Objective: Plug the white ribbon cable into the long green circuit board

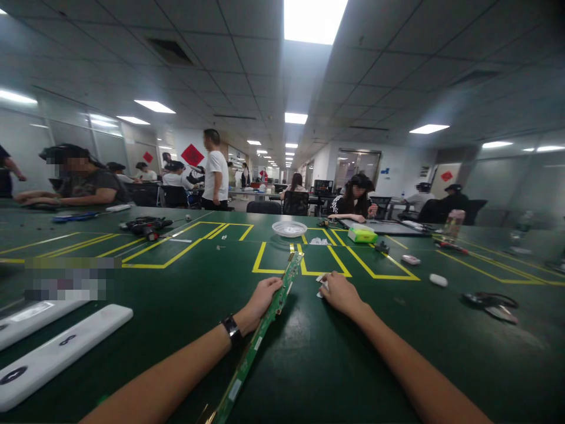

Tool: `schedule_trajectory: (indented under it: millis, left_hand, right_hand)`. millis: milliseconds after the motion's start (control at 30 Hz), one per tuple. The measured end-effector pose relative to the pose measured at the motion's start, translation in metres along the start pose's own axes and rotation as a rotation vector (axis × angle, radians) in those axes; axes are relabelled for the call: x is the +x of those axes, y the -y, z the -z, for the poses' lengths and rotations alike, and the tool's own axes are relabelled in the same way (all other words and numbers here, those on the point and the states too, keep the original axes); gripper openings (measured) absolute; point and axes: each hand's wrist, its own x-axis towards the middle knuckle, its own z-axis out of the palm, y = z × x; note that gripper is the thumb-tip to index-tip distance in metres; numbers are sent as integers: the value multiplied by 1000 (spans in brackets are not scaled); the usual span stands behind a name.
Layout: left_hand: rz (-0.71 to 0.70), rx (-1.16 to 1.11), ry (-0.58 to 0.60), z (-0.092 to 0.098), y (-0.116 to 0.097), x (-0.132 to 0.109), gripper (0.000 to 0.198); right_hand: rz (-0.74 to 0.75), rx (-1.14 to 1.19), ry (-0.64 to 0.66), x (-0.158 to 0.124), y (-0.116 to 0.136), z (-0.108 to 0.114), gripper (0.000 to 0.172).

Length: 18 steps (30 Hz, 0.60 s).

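A long, narrow green circuit board (258,347) slants up from the lower edge of the view, tilted above the table. My left hand (261,299), with a dark band at its wrist, is closed around the board near its upper end. To the right of the board, my right hand (342,292) is low over the tabletop, its fingers bent together on a small white piece (321,287) that looks like paper or cloth. Most of that piece is hidden under the fingers.
Yellow tape outlines mark the green table (335,377). A clear round dish (289,228) stands ahead, with a green-yellow packet (362,235) right of it. Long white bars (66,353) lie at left; a power tool (148,227) is farther back. Co-workers sit around.
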Motion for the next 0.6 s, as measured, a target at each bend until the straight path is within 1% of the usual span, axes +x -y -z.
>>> schedule_trajectory:
  millis: [100, 200, 300, 400, 500, 600]
  left_hand:
    - [9, -9, 5, 0, 0, 0, 30]
    - [18, -19, 9, -2, -3, -2, 26]
    - [31, -17, 34, -3, -6, -4, 23]
    - [32, -11, 73, -2, -7, -5, 24]
    - [17, -22, 80, -2, -7, -5, 26]
    - [13, -34, 68, -2, -7, -5, 25]
  right_hand:
    - [-61, -38, -7, 1, -4, -2, 45]
    - [-80, -44, 22, 2, -8, -6, 45]
    - [-41, -14, 19, 4, -8, -8, 39]
    - [-31, 64, 1, 5, -5, -9, 29]
    - [-13, 211, 0, 8, -2, -9, 20]
    - [47, 410, 42, 8, 1, -8, 15]
